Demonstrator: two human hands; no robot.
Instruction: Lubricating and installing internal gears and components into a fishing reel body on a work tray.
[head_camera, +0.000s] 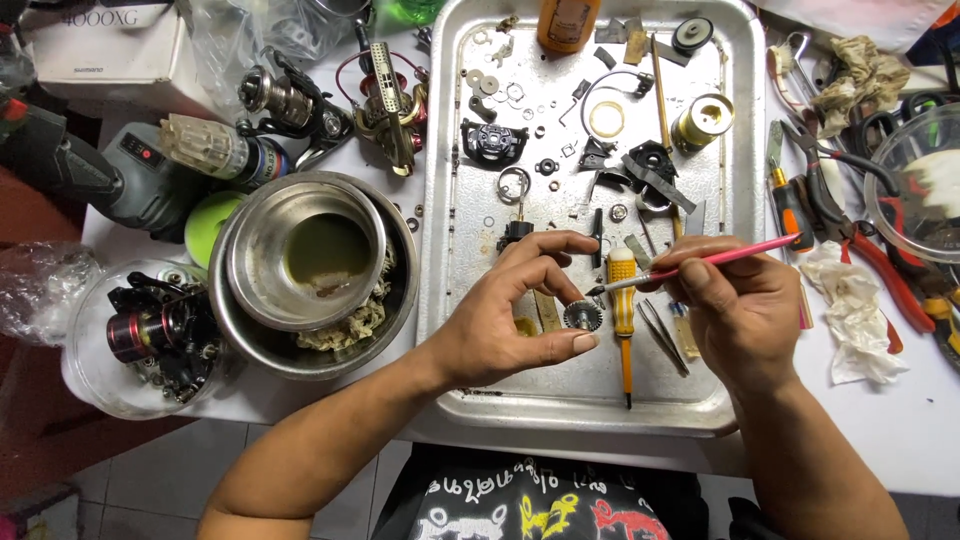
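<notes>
My left hand (520, 310) pinches a small toothed metal gear (582, 315) between thumb and fingers, over the near part of a metal tray (445, 200). My right hand (735, 310) holds a thin pink brush (700, 262) like a pen, its dark tip almost touching the gear's upper edge. Just under the brush lies a yellow-handled screwdriver (623, 310), with tweezers (662, 335) beside it. Several small reel parts, washers and springs are scattered over the far part of the tray.
Left of the tray stand nested steel bowls (310, 265) holding greenish liquid, a clear bowl with a black and red reel (150, 335), and more reel bodies (390, 100). Red-handled pliers (860, 235), a screwdriver (790, 205), rags (855, 310) and a glass bowl (920, 190) lie on the right.
</notes>
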